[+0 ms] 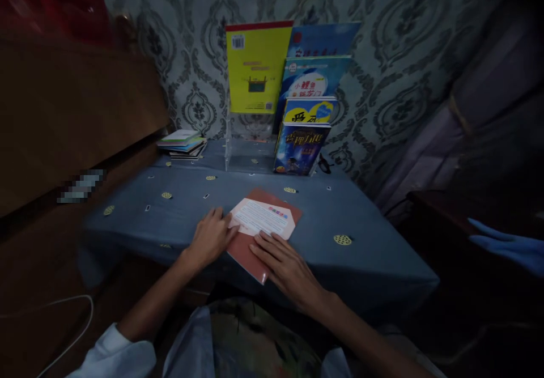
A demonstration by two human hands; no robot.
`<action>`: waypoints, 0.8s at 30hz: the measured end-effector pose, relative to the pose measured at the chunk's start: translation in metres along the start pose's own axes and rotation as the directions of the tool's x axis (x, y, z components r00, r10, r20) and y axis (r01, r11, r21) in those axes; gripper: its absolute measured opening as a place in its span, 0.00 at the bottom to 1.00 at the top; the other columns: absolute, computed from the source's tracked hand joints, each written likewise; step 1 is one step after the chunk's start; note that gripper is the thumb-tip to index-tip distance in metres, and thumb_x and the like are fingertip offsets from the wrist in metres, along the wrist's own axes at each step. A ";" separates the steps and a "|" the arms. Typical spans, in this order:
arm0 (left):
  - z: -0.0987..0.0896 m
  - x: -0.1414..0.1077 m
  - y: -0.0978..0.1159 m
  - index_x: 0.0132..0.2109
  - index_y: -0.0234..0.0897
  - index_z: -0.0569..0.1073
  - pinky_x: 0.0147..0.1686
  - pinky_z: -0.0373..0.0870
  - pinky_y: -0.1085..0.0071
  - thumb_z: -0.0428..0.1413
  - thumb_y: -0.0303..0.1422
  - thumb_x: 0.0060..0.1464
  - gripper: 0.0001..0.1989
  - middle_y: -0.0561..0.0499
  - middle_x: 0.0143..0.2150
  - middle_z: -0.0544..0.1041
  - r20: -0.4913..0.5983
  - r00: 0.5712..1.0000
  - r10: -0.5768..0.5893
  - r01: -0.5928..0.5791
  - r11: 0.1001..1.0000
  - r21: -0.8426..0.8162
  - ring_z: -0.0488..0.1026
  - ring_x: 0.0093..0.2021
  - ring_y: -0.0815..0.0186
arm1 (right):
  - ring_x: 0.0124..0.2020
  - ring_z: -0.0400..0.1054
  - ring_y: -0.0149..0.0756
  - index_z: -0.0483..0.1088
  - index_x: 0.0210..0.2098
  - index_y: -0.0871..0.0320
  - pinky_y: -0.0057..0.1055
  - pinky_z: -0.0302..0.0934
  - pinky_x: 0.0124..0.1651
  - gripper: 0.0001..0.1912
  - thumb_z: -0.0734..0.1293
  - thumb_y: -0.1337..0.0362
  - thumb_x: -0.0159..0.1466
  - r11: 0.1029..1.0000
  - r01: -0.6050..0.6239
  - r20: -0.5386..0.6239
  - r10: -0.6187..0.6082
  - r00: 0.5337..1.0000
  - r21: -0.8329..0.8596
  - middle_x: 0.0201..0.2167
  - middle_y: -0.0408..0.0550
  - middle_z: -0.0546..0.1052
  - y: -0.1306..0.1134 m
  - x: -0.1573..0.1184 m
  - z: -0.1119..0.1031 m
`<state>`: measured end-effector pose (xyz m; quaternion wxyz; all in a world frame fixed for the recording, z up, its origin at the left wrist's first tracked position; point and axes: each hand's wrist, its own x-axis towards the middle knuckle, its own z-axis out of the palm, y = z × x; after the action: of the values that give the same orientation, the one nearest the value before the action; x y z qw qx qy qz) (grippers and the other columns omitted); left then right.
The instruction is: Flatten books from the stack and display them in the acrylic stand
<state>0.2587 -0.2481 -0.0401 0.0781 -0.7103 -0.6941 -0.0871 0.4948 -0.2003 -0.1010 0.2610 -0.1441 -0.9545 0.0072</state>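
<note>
A thin reddish-brown book [250, 253] with a white printed panel lies at an angle near the table's front edge. My left hand [211, 233] is at its left corner, fingers curled and thumb over the edge, closed on it. Flat on the book's lower right part rests my right hand [284, 262], open, its fingers stretched out across the cover and the panel's lower edge. The fingertips of my left hand are partly hidden.
A clear stand [250, 160] at the back holds a yellow book [259, 72] and several blue ones [301, 151]. A stack of books [182, 144] sits back left on the blue tablecloth [374, 259]. A brown cabinet [76, 106] borders the left; a blue glove-like object [510, 247] is right.
</note>
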 end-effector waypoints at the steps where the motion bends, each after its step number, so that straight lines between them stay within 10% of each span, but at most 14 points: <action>1: 0.000 -0.007 -0.001 0.51 0.34 0.77 0.51 0.72 0.57 0.49 0.40 0.69 0.17 0.39 0.50 0.77 -0.010 1.000 0.029 -0.030 0.998 -0.049 0.74 0.54 0.52 | 0.69 0.60 0.46 0.61 0.69 0.55 0.52 0.62 0.67 0.29 0.62 0.73 0.69 1.000 0.008 -0.016 -0.008 1.000 0.012 0.65 0.56 0.70 0.001 -0.001 0.001; 8: 0.002 -0.044 0.006 0.69 0.37 0.63 0.68 0.59 0.53 0.61 0.52 0.58 0.39 0.36 0.67 0.69 -0.019 0.916 0.402 -0.375 0.835 -0.403 0.65 0.68 0.51 | 0.55 0.75 0.47 0.73 0.60 0.51 0.50 0.71 0.59 0.22 0.65 0.69 0.67 0.977 -0.030 -0.050 0.042 0.998 0.209 0.53 0.52 0.80 0.013 0.013 -0.011; 14: 0.013 -0.037 0.004 0.65 0.35 0.68 0.66 0.65 0.59 0.53 0.26 0.64 0.23 0.40 0.65 0.73 -0.082 0.934 0.347 -0.350 0.849 -0.397 0.69 0.66 0.57 | 0.46 0.80 0.48 0.79 0.51 0.49 0.45 0.77 0.49 0.16 0.66 0.67 0.66 0.953 0.007 -0.101 0.025 0.995 0.303 0.45 0.50 0.84 0.040 0.025 -0.015; 24: -0.002 -0.049 -0.002 0.57 0.38 0.77 0.59 0.71 0.62 0.49 0.36 0.68 0.18 0.44 0.56 0.80 -0.247 0.966 0.078 -0.250 0.528 -0.812 0.77 0.57 0.59 | 0.52 0.76 0.53 0.79 0.47 0.51 0.54 0.72 0.54 0.15 0.69 0.51 0.66 0.936 -0.202 -0.191 0.263 0.946 0.289 0.49 0.55 0.81 0.105 0.017 -0.040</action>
<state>0.2556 -0.2960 -0.0494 -0.1998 -0.7123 -0.4876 -0.4635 0.5293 -0.0979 -0.0676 0.3821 -0.2200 -0.8850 0.1495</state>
